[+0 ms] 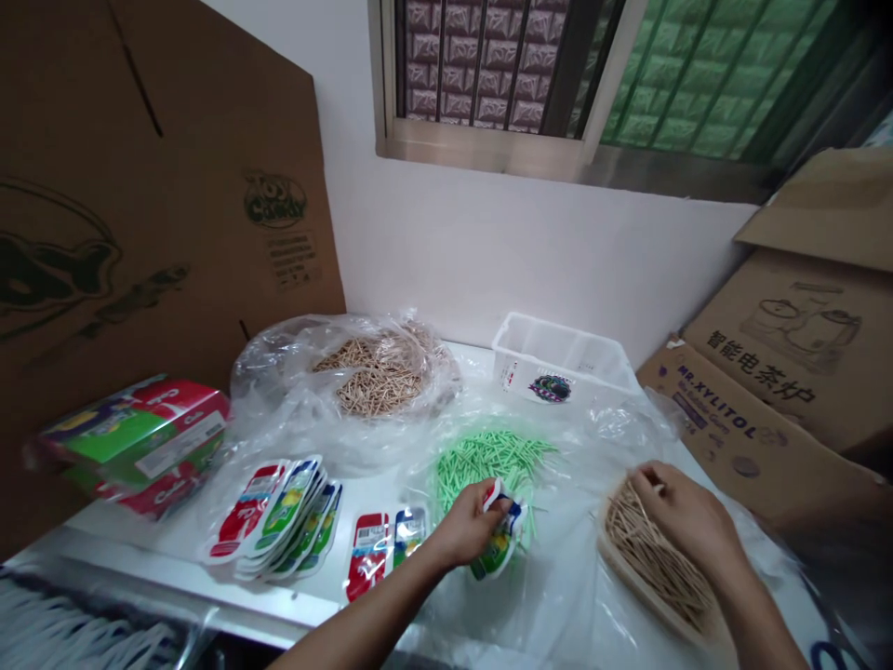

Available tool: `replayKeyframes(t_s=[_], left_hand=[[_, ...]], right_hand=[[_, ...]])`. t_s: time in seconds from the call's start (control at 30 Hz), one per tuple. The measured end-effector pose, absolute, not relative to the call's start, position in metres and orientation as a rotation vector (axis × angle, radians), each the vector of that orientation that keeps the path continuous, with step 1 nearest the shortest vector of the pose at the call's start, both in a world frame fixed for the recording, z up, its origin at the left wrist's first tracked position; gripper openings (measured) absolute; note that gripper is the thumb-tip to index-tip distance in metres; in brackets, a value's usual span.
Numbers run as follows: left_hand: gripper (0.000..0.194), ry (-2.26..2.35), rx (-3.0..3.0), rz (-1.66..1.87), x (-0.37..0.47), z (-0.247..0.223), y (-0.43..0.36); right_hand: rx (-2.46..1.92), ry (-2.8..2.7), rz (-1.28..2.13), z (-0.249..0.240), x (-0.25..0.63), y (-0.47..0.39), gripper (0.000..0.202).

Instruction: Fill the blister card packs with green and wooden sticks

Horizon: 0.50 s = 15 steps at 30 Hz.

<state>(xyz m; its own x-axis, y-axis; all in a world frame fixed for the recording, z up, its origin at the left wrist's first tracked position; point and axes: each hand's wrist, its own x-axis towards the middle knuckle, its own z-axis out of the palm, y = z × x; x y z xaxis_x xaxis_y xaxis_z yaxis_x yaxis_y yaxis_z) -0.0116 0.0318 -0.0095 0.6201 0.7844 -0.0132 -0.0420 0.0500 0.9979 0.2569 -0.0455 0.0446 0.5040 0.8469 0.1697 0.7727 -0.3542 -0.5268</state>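
Note:
My left hand [469,523] pinches a small card packet [497,549] with green, blue and red print, just in front of a pile of green sticks [488,458]. On the right, my right hand [666,502] is closed over the upper end of an oblong tray of brown sticks [659,568]; what its fingers hold, if anything, is too small to make out. A fanned stack of printed packets [289,516] lies at the left front. Between the stack and my left arm lie a red packet [367,554] and a blue-green packet [408,532].
Behind the stack, a clear plastic bag [272,372] holds brown sticks [377,377]. An empty-looking clear bin [565,354] stands near the wall. Wrapped boxes [150,433] sit at the left beside a large carton [209,167]. More cartons [767,400] line the right. Blue scissor handles [829,654] show at the lower right.

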Motion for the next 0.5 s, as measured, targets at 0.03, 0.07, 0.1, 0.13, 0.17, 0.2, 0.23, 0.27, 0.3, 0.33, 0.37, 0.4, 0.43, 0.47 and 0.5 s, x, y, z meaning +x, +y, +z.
replayKeyframes(t_s=[0.03, 0.07, 0.1, 0.13, 0.17, 0.2, 0.23, 0.27, 0.3, 0.33, 0.37, 0.4, 0.43, 0.47, 0.5], left_hand=[[0.033, 0.678, 1.379, 0.705, -0.01, -0.009, 0.031], [0.034, 0.667, 1.368, 0.698, -0.008, -0.008, 0.03], [0.034, 0.652, 1.36, 0.687, -0.006, -0.007, 0.029], [0.035, 0.636, 1.356, 0.676, -0.003, -0.006, 0.028], [0.036, 0.622, 1.356, 0.664, 0.0, -0.005, 0.026], [0.036, 0.609, 1.358, 0.656, 0.002, -0.005, 0.024], [0.036, 0.602, 1.362, 0.65, 0.003, -0.004, 0.023], [0.036, 0.603, 1.366, 0.648, 0.004, -0.004, 0.022], [0.036, 0.612, 1.367, 0.65, 0.004, -0.004, 0.021], [0.036, 0.627, 1.364, 0.658, 0.003, -0.004, 0.02], [0.036, 0.646, 1.363, 0.673, 0.002, -0.004, 0.02], [0.037, 0.667, 1.363, 0.693, 0.0, -0.004, 0.021], [0.037, 0.684, 1.365, 0.716, -0.001, -0.004, 0.021], [0.038, 0.693, 1.37, 0.736, -0.002, -0.004, 0.021], [0.037, 0.695, 1.38, 0.746, -0.003, -0.003, 0.022]], right_hand=[[-2.21, -1.339, 0.227, 0.042, 0.257, -0.049, 0.031], [-2.153, -1.362, 0.332, 0.039, 0.252, -0.051, 0.033], [-2.03, -1.387, 0.475, 0.035, 0.242, -0.05, 0.035], [-1.9, -1.412, 0.663, 0.031, 0.229, -0.048, 0.037], [-1.805, -1.387, 0.806, 0.027, 0.214, -0.044, 0.039], [-1.739, -1.346, 0.881, 0.024, 0.2, -0.04, 0.041], [-1.685, -1.325, 0.917, 0.022, 0.186, -0.036, 0.041], [-1.646, -1.314, 0.928, 0.02, 0.176, -0.032, 0.039], [-1.622, -1.309, 0.916, 0.02, 0.168, -0.03, 0.036], [-1.608, -1.314, 0.893, 0.02, 0.163, -0.028, 0.033], [-1.602, -1.322, 0.864, 0.02, 0.16, -0.028, 0.03], [-1.601, -1.332, 0.835, 0.02, 0.16, -0.028, 0.027], [-1.602, -1.34, 0.812, 0.02, 0.16, -0.029, 0.025], [-1.601, -1.348, 0.8, 0.02, 0.161, -0.03, 0.023], [-1.595, -1.352, 0.802, 0.02, 0.161, -0.031, 0.023]])
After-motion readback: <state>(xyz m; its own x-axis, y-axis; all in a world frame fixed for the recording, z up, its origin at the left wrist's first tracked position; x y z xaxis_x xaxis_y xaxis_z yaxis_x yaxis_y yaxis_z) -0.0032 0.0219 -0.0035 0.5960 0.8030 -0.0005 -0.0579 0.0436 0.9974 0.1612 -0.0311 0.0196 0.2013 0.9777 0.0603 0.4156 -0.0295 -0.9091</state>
